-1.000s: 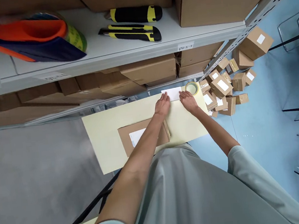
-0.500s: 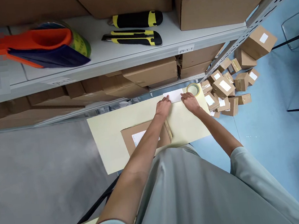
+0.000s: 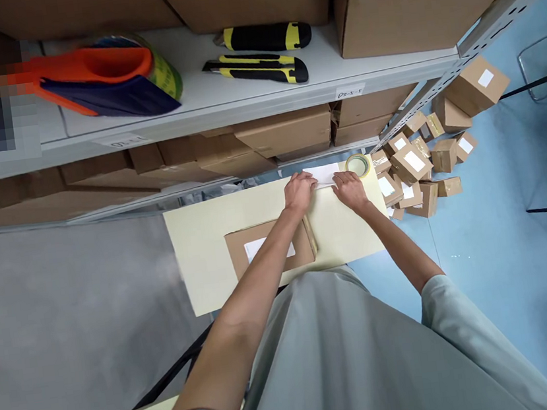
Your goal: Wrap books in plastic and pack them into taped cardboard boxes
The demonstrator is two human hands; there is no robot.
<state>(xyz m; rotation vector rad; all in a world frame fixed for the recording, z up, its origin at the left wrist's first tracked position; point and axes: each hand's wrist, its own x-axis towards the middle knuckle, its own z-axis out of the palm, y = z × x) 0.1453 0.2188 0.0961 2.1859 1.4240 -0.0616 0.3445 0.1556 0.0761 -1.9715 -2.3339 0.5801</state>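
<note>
A small rectangular white paper slip (image 3: 323,173) lies at the far edge of the pale yellow flat worktop (image 3: 200,254), in its right-hand half, between the left hand (image 3: 299,190) and the right hand (image 3: 350,189). The left fingers are bunched together and seem to pinch the slip's left end; the right fingers curl over its near right corner, apparently pinching there too, though the thumbs are partly hidden. The slip should handle as light, thin and flexible, easily creased, so its two short ends look the best holds. Its long axis runs left to right, roughly along the worktop's far edge, with a plain white face upward. A round yellow-rimmed tape roll (image 3: 357,165) sits at the worktop's far right corner, and a flat brown cardboard box (image 3: 303,248) by its near edge.
</note>
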